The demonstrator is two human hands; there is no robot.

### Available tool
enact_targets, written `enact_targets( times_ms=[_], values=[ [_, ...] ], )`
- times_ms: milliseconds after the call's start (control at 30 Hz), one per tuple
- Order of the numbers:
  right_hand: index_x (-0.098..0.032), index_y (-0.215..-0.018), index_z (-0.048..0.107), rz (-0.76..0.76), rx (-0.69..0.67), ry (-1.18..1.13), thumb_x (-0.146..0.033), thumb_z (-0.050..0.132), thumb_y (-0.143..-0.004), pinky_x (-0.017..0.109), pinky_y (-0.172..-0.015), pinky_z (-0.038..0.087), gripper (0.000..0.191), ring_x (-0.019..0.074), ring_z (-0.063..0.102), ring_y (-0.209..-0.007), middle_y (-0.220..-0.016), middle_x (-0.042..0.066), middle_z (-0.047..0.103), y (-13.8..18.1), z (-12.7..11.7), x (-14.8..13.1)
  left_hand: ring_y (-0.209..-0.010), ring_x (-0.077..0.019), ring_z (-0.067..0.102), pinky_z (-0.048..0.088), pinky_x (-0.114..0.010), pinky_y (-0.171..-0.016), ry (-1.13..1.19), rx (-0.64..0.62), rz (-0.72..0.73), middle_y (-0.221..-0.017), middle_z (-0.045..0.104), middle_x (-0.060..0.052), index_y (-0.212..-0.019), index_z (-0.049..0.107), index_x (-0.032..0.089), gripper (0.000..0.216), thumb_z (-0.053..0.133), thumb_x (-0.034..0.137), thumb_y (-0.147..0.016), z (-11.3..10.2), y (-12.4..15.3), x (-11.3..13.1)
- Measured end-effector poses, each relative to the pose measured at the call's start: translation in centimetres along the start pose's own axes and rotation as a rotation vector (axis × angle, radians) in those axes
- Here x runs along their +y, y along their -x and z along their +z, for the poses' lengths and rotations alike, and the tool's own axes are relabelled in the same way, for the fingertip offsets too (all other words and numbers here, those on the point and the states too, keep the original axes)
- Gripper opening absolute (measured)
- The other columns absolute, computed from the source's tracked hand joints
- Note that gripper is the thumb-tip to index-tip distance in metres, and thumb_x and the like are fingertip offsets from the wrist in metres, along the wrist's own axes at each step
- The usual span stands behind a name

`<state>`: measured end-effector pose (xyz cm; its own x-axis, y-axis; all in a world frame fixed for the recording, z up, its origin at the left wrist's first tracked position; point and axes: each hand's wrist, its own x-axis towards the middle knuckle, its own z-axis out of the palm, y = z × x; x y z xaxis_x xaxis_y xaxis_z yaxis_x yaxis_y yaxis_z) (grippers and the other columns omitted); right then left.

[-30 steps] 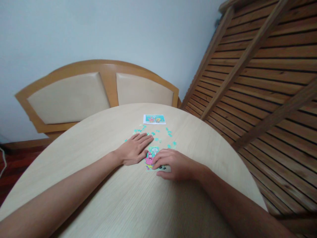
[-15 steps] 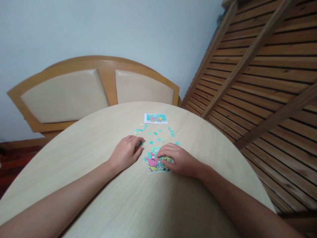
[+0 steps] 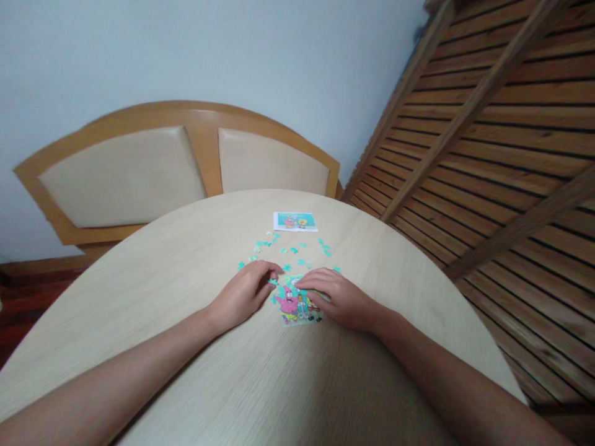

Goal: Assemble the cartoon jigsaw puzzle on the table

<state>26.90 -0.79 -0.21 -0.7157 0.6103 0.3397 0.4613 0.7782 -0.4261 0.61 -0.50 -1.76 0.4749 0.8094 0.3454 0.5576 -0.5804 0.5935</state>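
Note:
A partly assembled jigsaw puzzle (image 3: 290, 305) lies on the table in front of me, showing a pink starfish and other cartoon figures. At its left edge my left hand (image 3: 246, 291) pinches a small teal puzzle piece (image 3: 273, 282) between thumb and fingers. My right hand (image 3: 341, 298) rests over the puzzle's right side with thumb and fingers apart, covering part of the yellow figure. Just beyond both hands lie several loose teal pieces, among them one star-shaped piece (image 3: 287, 267).
Behind the loose pieces a printed reference picture (image 3: 297, 222) lies on the round wooden table (image 3: 186, 260). More pieces (image 3: 324, 246) are scattered at the right. A padded bench back (image 3: 121, 179) stands beyond the table, and a slatted wooden panel (image 3: 493, 136) rises on the right.
My left hand has moved right with the piece, up to the puzzle's left edge. A loose piece it had covered now shows on its left. My right hand stays over the puzzle.

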Motion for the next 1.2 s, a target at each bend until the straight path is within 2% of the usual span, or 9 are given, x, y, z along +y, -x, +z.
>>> enact_targets(
  times_ms=[200, 367, 533, 600, 733, 933, 1067, 1200],
  values=[
    [-0.021, -0.115, 0.068, 0.083, 0.076, -0.032, -0.023, 0.056, -0.096, 0.041, -0.095, 0.048, 0.023, 0.0231, 0.063, -0.105, -0.11, 0.008, 0.073, -0.2, 0.2, -0.9, -0.087, -0.0176, 0.064, 0.054, -0.034, -0.083, 0.24, 0.037, -0.057, -0.097, 0.066, -0.005, -0.114, 0.059, 0.018, 0.024, 0.057, 0.023, -0.091, 0.1, 0.0, 1.6],
    [-0.02, -0.11, 0.067, 0.22, 0.143, -0.179, -0.023, 0.068, -0.089, 0.035, -0.095, 0.048, 0.021, 0.021, 0.066, -0.104, -0.109, 0.006, 0.073, -0.5, 0.9, -2.5, -0.077, -0.013, 0.067, 0.058, -0.03, -0.073, 0.56, 0.052, -0.159, -0.114, 0.063, -0.007, -0.117, 0.054, 0.018, 0.038, 0.069, 0.029, -0.083, 1.3, 0.2, 3.2],
    [-0.021, -0.116, 0.068, 0.246, 0.154, -0.315, -0.023, 0.061, -0.092, 0.031, -0.092, 0.05, 0.025, 0.0177, 0.067, -0.099, -0.111, 0.005, 0.073, -0.8, 1.0, -3.1, -0.073, -0.0121, 0.069, 0.059, -0.03, -0.072, 0.644, 0.055, -0.178, -0.121, 0.062, -0.01, -0.119, 0.051, 0.018, 0.044, 0.071, 0.033, -0.084, 1.9, 0.3, 3.3],
    [-0.022, -0.118, 0.07, 0.252, 0.157, -0.332, -0.023, 0.058, -0.094, 0.031, -0.093, 0.049, 0.026, 0.0181, 0.067, -0.102, -0.113, 0.006, 0.073, -0.9, 0.7, -2.8, -0.08, -0.0152, 0.07, 0.06, -0.033, -0.076, 0.563, 0.065, -0.129, -0.119, 0.063, -0.01, -0.12, 0.051, 0.018, 0.041, 0.069, 0.034, -0.087, 1.6, 0.3, 3.1],
    [-0.02, -0.106, 0.075, 0.358, 0.207, -0.358, -0.025, 0.058, -0.092, 0.031, -0.089, 0.05, 0.022, 0.0188, 0.068, -0.097, -0.104, 0.006, 0.075, -0.9, 0.0, -1.6, -0.103, -0.0226, 0.067, 0.055, -0.041, -0.093, 0.187, 0.037, 0.032, -0.115, 0.067, -0.009, -0.124, 0.053, 0.02, 0.039, 0.067, 0.034, -0.09, 0.8, 0.7, 3.1],
    [-0.017, -0.1, 0.072, 0.533, 0.262, -0.405, -0.029, 0.062, -0.088, 0.034, -0.084, 0.05, 0.02, 0.021, 0.071, -0.092, -0.097, 0.007, 0.077, -0.7, -0.2, -0.3, -0.122, -0.0255, 0.059, 0.049, -0.044, -0.105, -0.066, -0.206, 0.396, -0.131, 0.062, -0.011, -0.126, 0.059, 0.021, 0.036, 0.062, 0.031, -0.092, 0.0, 0.8, 3.4],
    [-0.017, -0.094, 0.07, 0.599, 0.269, -0.432, -0.031, 0.064, -0.084, 0.035, -0.082, 0.051, 0.018, 0.0222, 0.071, -0.09, -0.094, 0.009, 0.077, -0.5, -0.5, -0.2, -0.115, -0.0247, 0.062, 0.051, -0.042, -0.101, -0.135, -0.256, 0.424, -0.126, 0.064, -0.009, -0.119, 0.066, 0.022, 0.029, 0.061, 0.032, -0.092, 0.0, 0.7, 3.5],
    [-0.016, -0.086, 0.072, 0.558, 0.248, -0.377, -0.035, 0.064, -0.083, 0.032, -0.078, 0.051, 0.021, 0.0208, 0.069, -0.085, -0.089, 0.008, 0.076, 0.0, -1.5, -0.2, -0.112, -0.0236, 0.062, 0.052, -0.04, -0.099, -0.17, -0.25, 0.407, -0.123, 0.065, -0.009, -0.116, 0.067, 0.022, 0.025, 0.058, 0.03, -0.093, 0.1, 0.7, 3.6]
  ],
)
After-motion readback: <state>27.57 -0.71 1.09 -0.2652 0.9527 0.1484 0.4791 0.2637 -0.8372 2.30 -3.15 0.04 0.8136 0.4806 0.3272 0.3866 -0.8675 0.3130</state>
